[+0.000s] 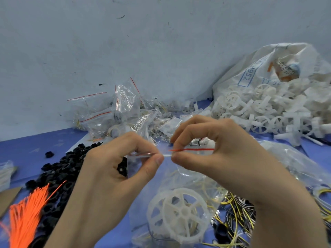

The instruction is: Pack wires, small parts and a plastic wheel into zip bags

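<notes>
Both hands pinch the red-lined zip strip of a clear zip bag (179,199): the left hand (114,169) grips its left part between thumb and forefinger, the right hand (211,151) its right part, thumbs almost meeting. Below the grip the bag hangs over the desk (32,149), already holding a white plastic wheel (177,212) and pale wires, so filling looks done and sealing is the step in hand. Filled bags (109,111) lie heaped at the desk's far edge; loose yellow wires (236,212) at the near right, black parts (59,169) and orange ties (26,210) at the left, and a sack of wheels (268,97) far right remain unpacked.
</notes>
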Motion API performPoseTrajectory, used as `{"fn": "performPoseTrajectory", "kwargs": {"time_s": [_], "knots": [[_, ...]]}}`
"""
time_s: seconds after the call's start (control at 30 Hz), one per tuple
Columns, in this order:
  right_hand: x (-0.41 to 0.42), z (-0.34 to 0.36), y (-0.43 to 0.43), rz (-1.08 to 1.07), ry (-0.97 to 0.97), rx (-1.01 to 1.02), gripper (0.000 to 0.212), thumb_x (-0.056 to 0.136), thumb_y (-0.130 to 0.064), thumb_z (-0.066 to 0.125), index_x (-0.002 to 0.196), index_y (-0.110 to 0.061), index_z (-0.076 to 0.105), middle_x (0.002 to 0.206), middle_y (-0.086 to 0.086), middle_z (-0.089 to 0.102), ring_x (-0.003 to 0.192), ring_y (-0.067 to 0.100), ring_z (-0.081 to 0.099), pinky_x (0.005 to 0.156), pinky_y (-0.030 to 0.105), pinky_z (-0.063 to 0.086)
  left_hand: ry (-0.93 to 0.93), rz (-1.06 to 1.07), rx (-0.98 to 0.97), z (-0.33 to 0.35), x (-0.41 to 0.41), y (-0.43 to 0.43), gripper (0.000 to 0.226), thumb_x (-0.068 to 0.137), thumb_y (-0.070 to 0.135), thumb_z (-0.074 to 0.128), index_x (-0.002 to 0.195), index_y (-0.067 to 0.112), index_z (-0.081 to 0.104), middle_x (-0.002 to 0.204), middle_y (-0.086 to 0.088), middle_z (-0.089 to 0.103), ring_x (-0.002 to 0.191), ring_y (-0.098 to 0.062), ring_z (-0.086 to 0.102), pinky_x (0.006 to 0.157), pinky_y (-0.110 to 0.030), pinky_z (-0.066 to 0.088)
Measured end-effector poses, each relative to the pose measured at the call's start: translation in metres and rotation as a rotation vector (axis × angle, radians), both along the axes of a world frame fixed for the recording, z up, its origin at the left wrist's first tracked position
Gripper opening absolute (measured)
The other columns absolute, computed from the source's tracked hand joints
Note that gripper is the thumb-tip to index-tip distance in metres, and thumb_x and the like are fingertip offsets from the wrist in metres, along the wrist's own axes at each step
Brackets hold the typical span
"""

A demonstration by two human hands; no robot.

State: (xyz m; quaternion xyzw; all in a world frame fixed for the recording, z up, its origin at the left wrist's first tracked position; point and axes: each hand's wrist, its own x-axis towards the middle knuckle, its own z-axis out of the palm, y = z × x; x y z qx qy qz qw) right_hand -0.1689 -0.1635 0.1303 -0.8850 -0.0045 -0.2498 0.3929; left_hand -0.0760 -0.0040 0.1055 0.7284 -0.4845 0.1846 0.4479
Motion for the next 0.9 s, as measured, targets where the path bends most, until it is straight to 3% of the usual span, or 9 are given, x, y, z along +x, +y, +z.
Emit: {"fn": "performPoseTrajectory", "kwargs": {"time_s": [0.2,0.47,0.57,0.73,0.9], "knots": [[-0.004,-0.004,-0.004,-0.01,0.082,-0.016,0.008,0.072,-0.03,0.069,0.065,-0.029,0.065,0.088,-0.012,0.065,0.089,0.003,0.059,0.086,0.028,0.043,-0.002,-0.007,0.021,0.0,0.001,0.001,0.017,0.078,0.042,0.059,0.07,0.027,0.061,0.064,0.013,0.061,0.056,0.002,0.05,0.053,-0.004,0.034],[-0.011,-0.009,-0.017,-0.072,0.132,0.022,0.01,0.071,-0.038,0.072,0.076,-0.031,0.068,0.091,-0.011,0.066,0.083,0.0,0.059,0.076,0.027,0.045,0.011,0.001,0.02,-0.001,0.002,0.001,0.025,0.078,0.042,0.055,0.07,0.019,0.059,0.064,0.004,0.059,0.057,-0.011,0.051,0.053,-0.019,0.039],[-0.011,-0.01,-0.02,-0.05,0.123,0.024,0.009,0.072,-0.035,0.071,0.075,-0.028,0.067,0.087,-0.008,0.066,0.083,0.006,0.061,0.082,0.028,0.046,0.006,-0.003,0.026,-0.001,0.003,-0.001,0.025,0.078,0.042,0.055,0.07,0.019,0.058,0.064,0.004,0.059,0.056,-0.011,0.051,0.053,-0.019,0.038],[-0.011,-0.012,-0.022,-0.08,0.114,0.053,0.015,0.066,-0.042,0.069,0.075,-0.03,0.069,0.092,-0.012,0.067,0.088,0.001,0.061,0.085,0.028,0.046,0.044,-0.006,-0.003,-0.002,0.004,0.002,0.024,0.077,0.044,0.054,0.072,0.021,0.058,0.065,0.002,0.061,0.06,-0.017,0.055,0.056,-0.027,0.042],[-0.011,-0.013,-0.024,-0.077,0.098,0.051,0.012,0.069,-0.039,0.069,0.073,-0.03,0.065,0.092,-0.008,0.067,0.089,0.006,0.061,0.088,0.031,0.046,0.038,0.003,-0.014,-0.003,0.006,0.003,0.023,0.077,0.044,0.054,0.073,0.022,0.057,0.065,0.002,0.059,0.06,-0.017,0.054,0.056,-0.026,0.041]]}}
